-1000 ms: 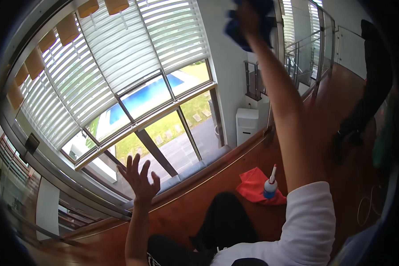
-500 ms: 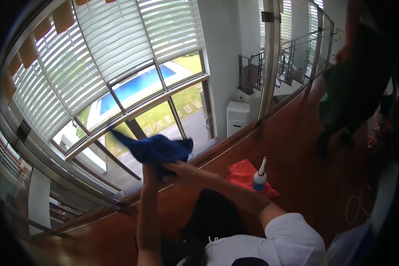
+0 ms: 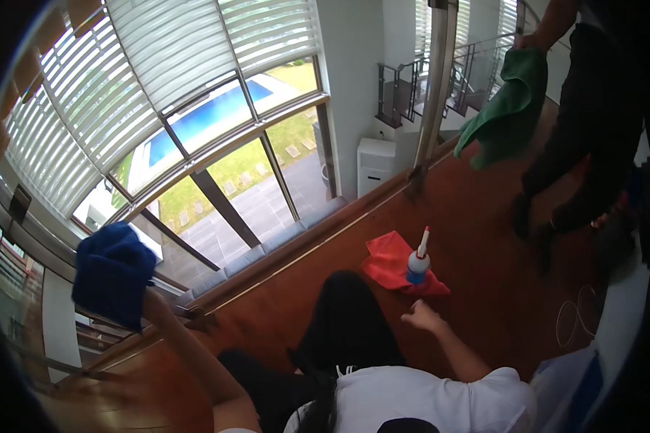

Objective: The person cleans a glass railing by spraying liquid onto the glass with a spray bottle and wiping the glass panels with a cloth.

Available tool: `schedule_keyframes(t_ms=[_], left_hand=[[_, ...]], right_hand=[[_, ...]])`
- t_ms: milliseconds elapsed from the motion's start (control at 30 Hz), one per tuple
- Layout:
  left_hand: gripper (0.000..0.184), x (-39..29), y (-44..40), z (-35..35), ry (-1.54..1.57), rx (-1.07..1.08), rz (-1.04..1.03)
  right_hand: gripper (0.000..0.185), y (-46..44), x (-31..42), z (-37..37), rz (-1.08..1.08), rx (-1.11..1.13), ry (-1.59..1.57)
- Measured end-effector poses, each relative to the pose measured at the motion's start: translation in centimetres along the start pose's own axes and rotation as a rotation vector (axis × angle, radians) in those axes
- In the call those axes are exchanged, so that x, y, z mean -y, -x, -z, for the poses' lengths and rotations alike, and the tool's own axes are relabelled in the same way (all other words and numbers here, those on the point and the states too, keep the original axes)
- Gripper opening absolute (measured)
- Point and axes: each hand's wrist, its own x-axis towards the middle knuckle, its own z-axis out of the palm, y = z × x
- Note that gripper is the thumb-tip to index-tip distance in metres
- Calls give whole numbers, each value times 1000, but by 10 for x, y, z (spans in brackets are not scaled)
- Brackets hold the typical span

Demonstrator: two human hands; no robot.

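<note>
My left hand (image 3: 152,302) is raised at the left, closed on a dark blue cloth (image 3: 113,270) that drapes over and hides most of the fingers. The cloth is in front of the glass railing panel. Low over the floor on the right is my right hand (image 3: 423,317), holding nothing, its fingers loosely apart. Just beyond it, without contact, a spray bottle (image 3: 417,265) with blue liquid and a red-and-white top stands upright on a red cloth (image 3: 383,260). The red cloth lies spread on the wooden floor.
A metal railing post (image 3: 435,94) and glass panels line the floor edge, with a drop to a lower level beyond. Another person (image 3: 592,115) stands at the right, a green cloth (image 3: 509,108) in one hand. A thin looped cable (image 3: 572,317) lies at the right.
My hands have separated. The left has carried the blue cloth leftward; the right has let go of it and moved right, toward the spray bottle. The other person's green cloth has swung left.
</note>
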Motion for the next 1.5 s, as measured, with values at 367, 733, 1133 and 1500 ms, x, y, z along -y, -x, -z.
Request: schedule_keyframes(t_ms=[367, 733, 1133, 1500], left_hand=[[27, 15, 18, -40, -534, 131, -523], [36, 52, 79, 12, -395, 327, -85], [22, 32, 51, 31, -173, 325, 53], [22, 67, 82, 58, -109, 453, 223]], right_hand=[[110, -75, -11, -8, 573, -825, -579], [81, -133, 31, 23, 531, -1089, -443], [70, -151, 71, -21, 626, -755, 654], [69, -174, 61, 10, 389, -569, 426]])
